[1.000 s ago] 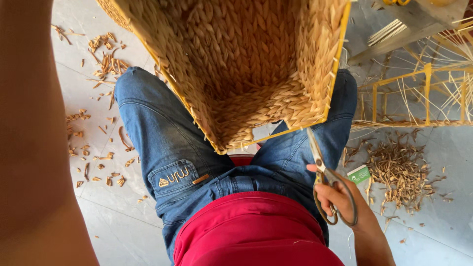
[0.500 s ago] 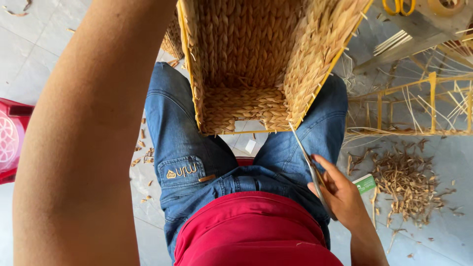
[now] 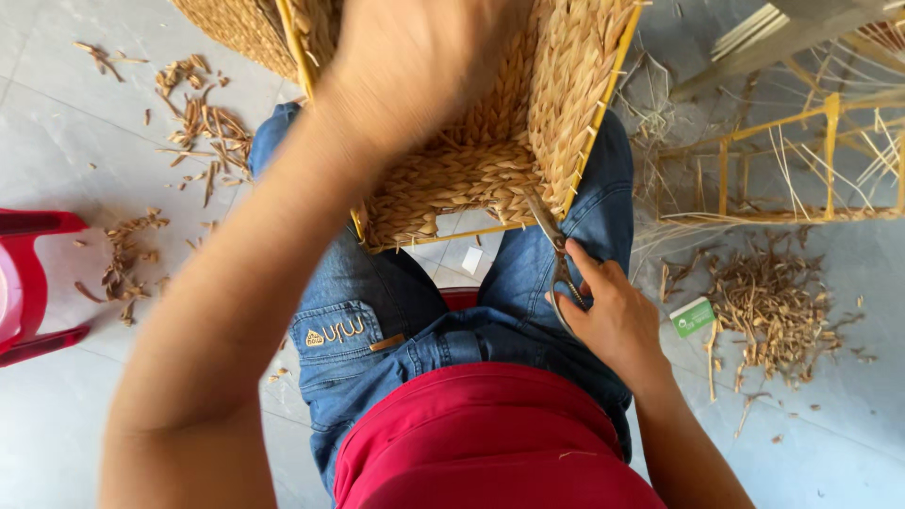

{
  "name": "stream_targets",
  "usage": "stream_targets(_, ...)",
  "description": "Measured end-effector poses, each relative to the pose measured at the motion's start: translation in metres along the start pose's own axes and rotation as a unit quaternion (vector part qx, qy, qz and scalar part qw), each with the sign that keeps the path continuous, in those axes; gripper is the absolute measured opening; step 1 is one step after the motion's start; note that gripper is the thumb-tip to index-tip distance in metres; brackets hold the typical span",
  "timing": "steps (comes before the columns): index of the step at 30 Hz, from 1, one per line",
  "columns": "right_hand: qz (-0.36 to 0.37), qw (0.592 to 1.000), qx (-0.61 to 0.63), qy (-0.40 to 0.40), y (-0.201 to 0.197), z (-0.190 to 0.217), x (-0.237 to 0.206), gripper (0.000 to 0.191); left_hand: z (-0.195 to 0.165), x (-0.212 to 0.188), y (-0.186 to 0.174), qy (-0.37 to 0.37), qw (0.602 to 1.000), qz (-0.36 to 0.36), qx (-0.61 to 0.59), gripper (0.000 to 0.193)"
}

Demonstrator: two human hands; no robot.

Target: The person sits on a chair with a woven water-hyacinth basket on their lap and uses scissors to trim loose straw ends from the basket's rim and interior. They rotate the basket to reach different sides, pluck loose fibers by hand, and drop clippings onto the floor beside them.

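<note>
A woven straw basket (image 3: 490, 170) on a yellow metal frame rests on my lap, against my blue jeans (image 3: 377, 311). My left hand (image 3: 415, 57) reaches over its rim and grips the woven wall; the fingers are hidden behind the hand. My right hand (image 3: 608, 316) holds a pair of metal scissors (image 3: 554, 247), their blades pointing up at the basket's lower right corner beside the frame edge.
Cut straw scraps (image 3: 773, 302) lie piled on the grey tiled floor at right, more scraps (image 3: 203, 123) at left. A bare yellow wire frame (image 3: 782, 160) stands at the upper right. A red plastic stool (image 3: 28, 283) is at the left edge. A small green-and-white packet (image 3: 694, 317) lies by the scraps.
The basket has been turned and shifted on my lap. My left arm swung from the left edge up over the basket. My right hand raised the scissors to the basket's corner.
</note>
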State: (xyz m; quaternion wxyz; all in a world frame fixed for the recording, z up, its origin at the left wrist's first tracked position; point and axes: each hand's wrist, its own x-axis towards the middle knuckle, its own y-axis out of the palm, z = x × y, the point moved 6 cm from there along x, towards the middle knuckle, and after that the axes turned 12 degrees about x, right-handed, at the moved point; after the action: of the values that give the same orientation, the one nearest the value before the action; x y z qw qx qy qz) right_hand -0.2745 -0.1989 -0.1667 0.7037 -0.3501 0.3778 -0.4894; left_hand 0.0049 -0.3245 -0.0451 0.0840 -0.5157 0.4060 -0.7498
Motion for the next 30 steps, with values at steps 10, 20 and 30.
stream_targets(10, 0.034, 0.999, -0.013, 0.023, 0.002, 0.008, 0.02, 0.071, -0.08, -0.143, 0.214, -0.306, 0.873, 0.308, -0.22, 0.024)
stream_targets(20, 0.039, 0.998, -0.041, -0.01, -0.009, 0.026, 0.034, 0.073, -0.07, -0.161, 0.245, -0.344, 0.851, 0.204, -0.341, 0.009)
stream_targets(30, 0.108, 0.987, -0.113, 0.037, 0.018, 0.061, 0.084, 0.072, -0.058, -0.169, 0.242, -0.348, 0.854, 0.189, -0.337, 0.008)
